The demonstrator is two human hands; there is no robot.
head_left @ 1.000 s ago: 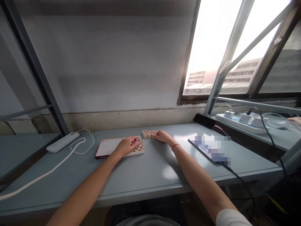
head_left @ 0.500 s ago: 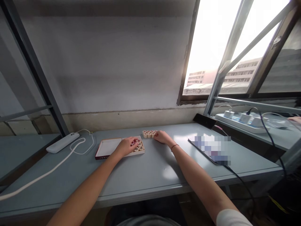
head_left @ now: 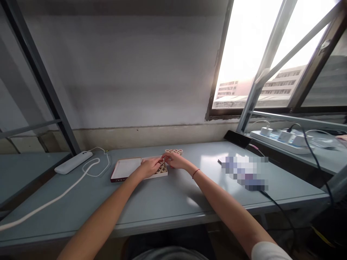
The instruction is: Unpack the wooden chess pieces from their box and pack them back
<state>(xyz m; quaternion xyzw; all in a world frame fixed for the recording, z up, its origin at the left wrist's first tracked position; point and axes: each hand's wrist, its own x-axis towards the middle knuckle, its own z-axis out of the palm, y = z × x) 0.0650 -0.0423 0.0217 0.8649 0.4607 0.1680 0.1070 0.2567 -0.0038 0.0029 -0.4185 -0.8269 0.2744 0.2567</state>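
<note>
An open box has its right tray (head_left: 164,174) partly filled with round cream Chinese chess pieces (head_left: 163,169), their tops marked with characters. My left hand (head_left: 149,168) rests over this tray, fingers stretched out on the pieces and covering many of them. Above the tray's far right corner, my right hand (head_left: 173,160) is pinched, apparently round a chess piece that its fingers mostly hide. The two hands' fingertips nearly meet. Behind the right hand stands a group of chess pieces (head_left: 177,151) on the desk, partly blocked from view.
The box's white-lined left half (head_left: 126,168) lies flat on the grey desk (head_left: 162,202). At left are a white power bank (head_left: 73,162) and a cable (head_left: 54,199). Right of my arm lies a blurred-out flat device (head_left: 244,173); a dark phone (head_left: 237,139) and a power strip (head_left: 280,142) are beyond.
My right hand has moved left from the group of chess pieces to the box's right tray. My left hand has shifted slightly right, its fingers now flatter over the pieces.
</note>
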